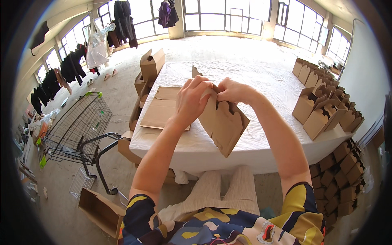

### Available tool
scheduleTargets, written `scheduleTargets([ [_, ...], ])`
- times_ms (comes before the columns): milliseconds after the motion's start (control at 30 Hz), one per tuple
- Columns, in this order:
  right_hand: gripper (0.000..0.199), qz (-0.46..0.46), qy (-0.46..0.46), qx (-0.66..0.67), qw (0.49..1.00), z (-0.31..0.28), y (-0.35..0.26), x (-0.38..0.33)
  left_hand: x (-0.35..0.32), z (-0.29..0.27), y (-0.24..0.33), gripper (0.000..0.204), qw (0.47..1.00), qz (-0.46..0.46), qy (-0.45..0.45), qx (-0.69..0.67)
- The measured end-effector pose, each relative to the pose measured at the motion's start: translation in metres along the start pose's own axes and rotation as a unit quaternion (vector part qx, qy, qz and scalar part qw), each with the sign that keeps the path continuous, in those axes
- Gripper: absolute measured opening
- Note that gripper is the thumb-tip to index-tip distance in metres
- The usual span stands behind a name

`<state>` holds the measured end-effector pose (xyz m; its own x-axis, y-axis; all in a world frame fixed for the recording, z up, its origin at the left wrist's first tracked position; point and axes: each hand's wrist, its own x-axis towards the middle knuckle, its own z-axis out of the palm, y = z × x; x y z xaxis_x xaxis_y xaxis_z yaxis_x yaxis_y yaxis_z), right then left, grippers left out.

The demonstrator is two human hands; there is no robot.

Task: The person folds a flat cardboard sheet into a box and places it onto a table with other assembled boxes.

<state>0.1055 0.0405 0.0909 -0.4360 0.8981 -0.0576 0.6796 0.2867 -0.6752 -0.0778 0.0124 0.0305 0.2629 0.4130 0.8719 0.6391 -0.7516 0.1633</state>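
**Gripping a cardboard piece with both hands, at the centre of the frame**

Holding the cardboard piece slantwise by its notched upper part, over the near side of a desk spread with white cloth. With the left hand, clamping the cardboard's upper edge, fingers bent over it. With the right hand, pinching the same edge just beside — fingers pressed together on the board. Cannot tell whether the cardboard's lower corner touches the cloth.

Just left of centre, on the desk and partly behind the left forearm, a flat cardboard sheet. Beyond it, along the desk's left side, several open cartons. At the right of the frame, on the desk, a close-set group of brown boxes; below them, at lower right, a pile of more boxes.

At left, on the floor, a wire shopping cart with green corners; nearer, at lower left, a tilted carton. In the upper left, dark clothes hung in a row — with a translucent plastic bag near them. Along the top, bright windows.
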Motion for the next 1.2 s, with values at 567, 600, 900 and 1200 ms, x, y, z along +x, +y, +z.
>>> scheduleTargets([
  [567, 0.021, 0.099, 0.122, -0.015, 0.987, -0.043, 0.044, -0.005, 0.001, -0.035, 0.018, 0.012, 0.991, 0.042, -0.124, -0.031],
  [600, 0.017, 0.095, 0.138, -0.001, 0.986, -0.046, 0.05, -0.006, 0.001, -0.034, 0.019, 0.012, 0.991, 0.045, -0.123, -0.038],
  [900, 0.034, 0.137, 0.156, -0.054, 0.977, -0.053, 0.065, -0.006, 0.005, -0.021, 0.022, 0.017, 0.982, 0.037, -0.178, -0.059],
  [1200, 0.035, 0.103, 0.295, -0.122, 0.942, -0.045, 0.087, 0.008, 0.016, -0.019, 0.026, 0.027, 0.967, 0.065, -0.241, -0.047],
])
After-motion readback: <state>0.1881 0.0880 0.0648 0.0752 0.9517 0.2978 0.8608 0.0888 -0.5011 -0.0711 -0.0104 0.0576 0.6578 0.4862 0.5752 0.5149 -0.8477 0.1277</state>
